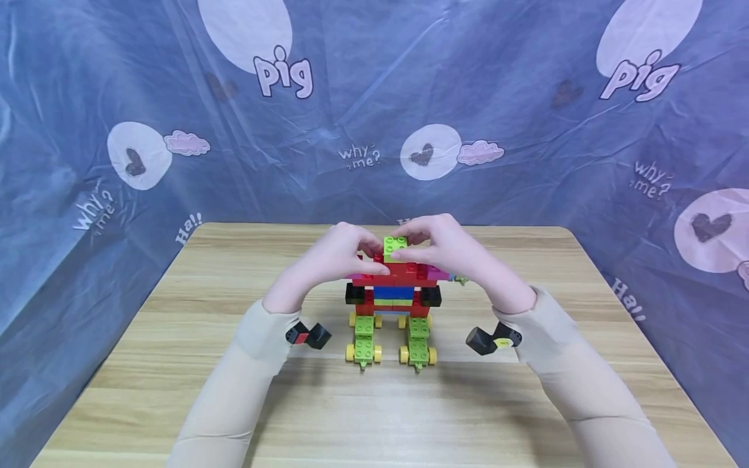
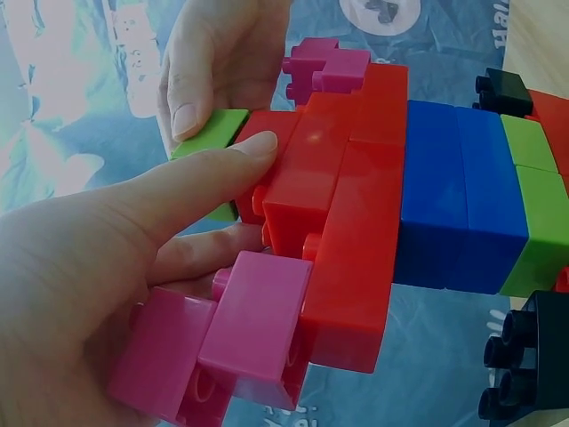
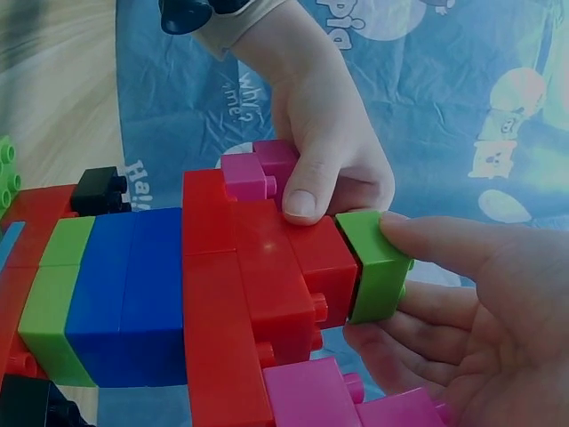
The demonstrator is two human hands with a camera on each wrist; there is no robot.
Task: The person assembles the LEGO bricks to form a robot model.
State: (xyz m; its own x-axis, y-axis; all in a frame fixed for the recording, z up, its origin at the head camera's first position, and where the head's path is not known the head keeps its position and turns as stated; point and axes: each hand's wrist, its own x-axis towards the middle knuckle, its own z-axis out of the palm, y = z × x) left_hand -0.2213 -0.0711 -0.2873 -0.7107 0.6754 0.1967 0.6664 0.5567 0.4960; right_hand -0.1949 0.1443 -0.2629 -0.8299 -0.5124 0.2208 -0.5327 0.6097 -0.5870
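A figure of toy building bricks stands on the table, with a blue middle [image 1: 393,292] and stepped red rows above it. My left hand [image 1: 333,257] pinches the small red brick [image 3: 324,267] near the top, thumb on the near face and fingers behind. At the very top, a light green brick [image 1: 394,250] is held between the thumb and fingers of my right hand [image 1: 447,244]. In the right wrist view a thin dark line runs between green and red; whether they are fully joined I cannot tell. Pink bricks [image 2: 258,311] flank the red rows.
Black bricks [image 1: 431,296] jut out at both sides of the figure. Below, green wheeled bases [image 1: 364,341] with yellow wheels rest on the wooden table [image 1: 234,403]. A blue printed cloth [image 1: 363,97] hangs behind and beside the table.
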